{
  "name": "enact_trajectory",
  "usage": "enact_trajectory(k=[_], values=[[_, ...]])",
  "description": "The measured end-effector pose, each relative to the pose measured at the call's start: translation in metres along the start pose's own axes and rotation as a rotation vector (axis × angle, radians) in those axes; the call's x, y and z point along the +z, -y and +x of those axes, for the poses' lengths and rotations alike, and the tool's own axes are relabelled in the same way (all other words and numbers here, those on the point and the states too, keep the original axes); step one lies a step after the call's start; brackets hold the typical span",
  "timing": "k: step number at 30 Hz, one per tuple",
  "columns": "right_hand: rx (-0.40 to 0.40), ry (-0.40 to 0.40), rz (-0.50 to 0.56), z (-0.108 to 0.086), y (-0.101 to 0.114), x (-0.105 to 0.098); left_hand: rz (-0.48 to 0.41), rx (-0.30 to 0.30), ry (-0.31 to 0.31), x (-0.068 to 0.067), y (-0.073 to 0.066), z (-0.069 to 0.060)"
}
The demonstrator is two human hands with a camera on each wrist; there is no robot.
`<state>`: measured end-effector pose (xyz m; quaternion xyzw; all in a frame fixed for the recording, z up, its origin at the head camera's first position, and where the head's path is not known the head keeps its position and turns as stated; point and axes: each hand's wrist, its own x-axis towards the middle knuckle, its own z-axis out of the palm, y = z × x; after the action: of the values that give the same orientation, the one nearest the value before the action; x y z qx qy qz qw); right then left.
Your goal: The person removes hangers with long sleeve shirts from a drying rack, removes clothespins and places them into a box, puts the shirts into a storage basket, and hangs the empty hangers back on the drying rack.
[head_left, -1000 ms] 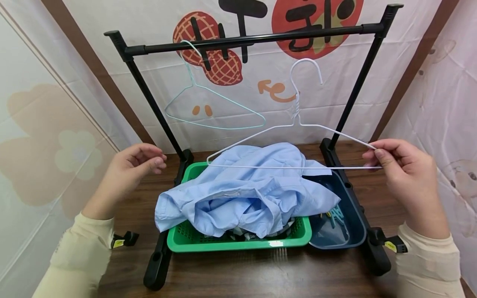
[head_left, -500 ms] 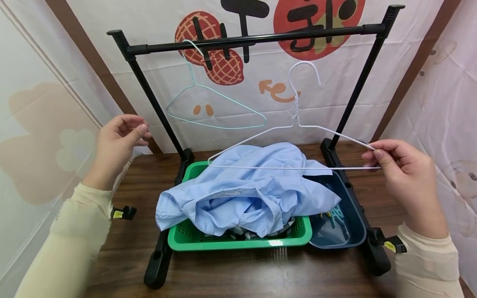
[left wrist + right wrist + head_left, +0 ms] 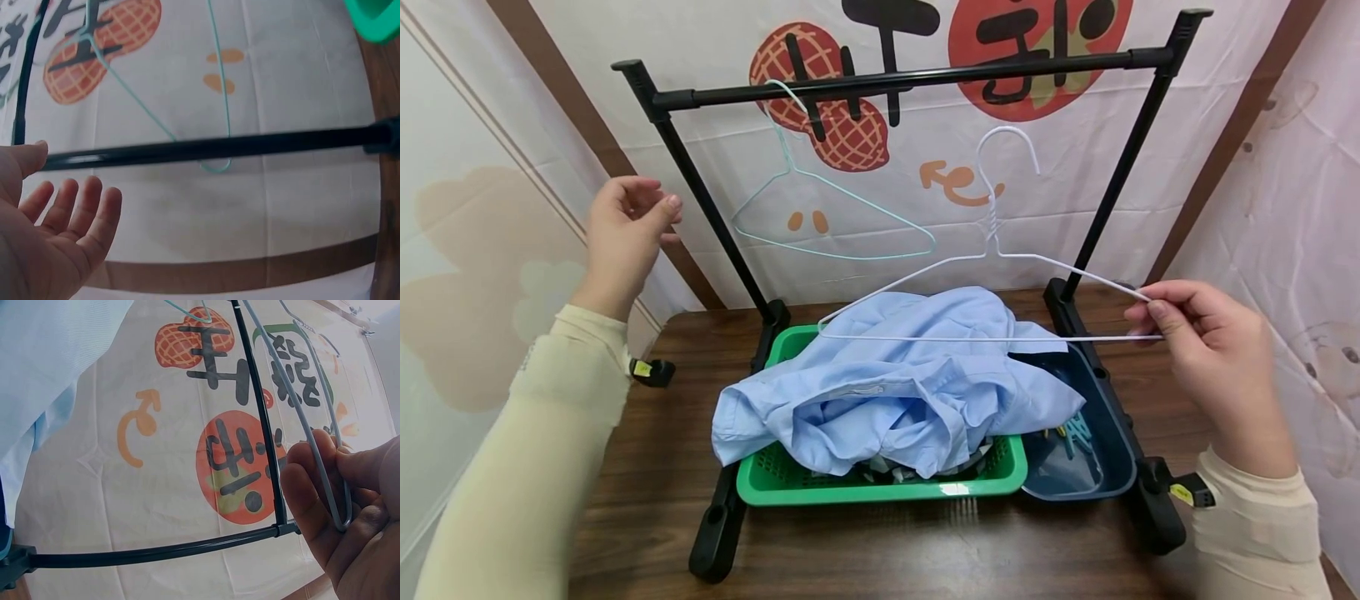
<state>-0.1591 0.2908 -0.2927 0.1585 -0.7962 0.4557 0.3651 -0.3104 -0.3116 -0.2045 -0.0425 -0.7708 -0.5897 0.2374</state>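
My right hand (image 3: pixel 1217 367) pinches one end of a white wire hanger (image 3: pixel 925 338) between thumb and fingers. The hanger is upright, its hook raised, in front of the rack. In the right wrist view the hanger's bent corner (image 3: pixel 340 522) lies against the fingers. My left hand (image 3: pixel 625 233) is raised beside the rack's left post, fingers loosely bent and holding nothing; the left wrist view shows the fingers (image 3: pixel 81 206) apart from the black post (image 3: pixel 206 149). A light blue shirt (image 3: pixel 880 375) lies heaped over a green basket (image 3: pixel 880 496), beyond which the hanger's lower wire passes.
A mint-green hanger (image 3: pixel 835 257) hangs from the left part of the black rack's top bar (image 3: pixel 925 77). A dark blue tray (image 3: pixel 1120 475) with blue clips (image 3: pixel 1077 433) sits right of the basket. Dark patterned cloth shows under the shirt. A printed curtain stands behind.
My left hand has risen and moved left, from beside the basket to beside the rack's post. The right hand and the white hanger have shifted only slightly.
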Motion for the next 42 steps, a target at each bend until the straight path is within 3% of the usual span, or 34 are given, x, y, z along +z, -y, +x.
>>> enact_trajectory(k=[5, 14, 23, 33, 42], values=[[-0.009, -0.002, 0.001, 0.000, -0.001, 0.001, -0.005, -0.041, -0.030, -0.008, -0.009, 0.020], [-0.018, -0.004, -0.011, 0.000, 0.001, 0.000, -0.186, -0.117, -0.030, -0.010, -0.016, 0.039], [-0.012, -0.007, -0.017, 0.001, 0.003, -0.001, -0.181, -0.150, -0.031, 0.004, -0.017, 0.044], [-0.017, -0.021, -0.034, 0.000, 0.004, -0.001, -0.216, -0.126, -0.018, 0.025, -0.012, 0.046], [-0.013, -0.032, -0.045, 0.000, 0.005, -0.003, -0.191, -0.131, -0.018, 0.033, -0.010, 0.049]])
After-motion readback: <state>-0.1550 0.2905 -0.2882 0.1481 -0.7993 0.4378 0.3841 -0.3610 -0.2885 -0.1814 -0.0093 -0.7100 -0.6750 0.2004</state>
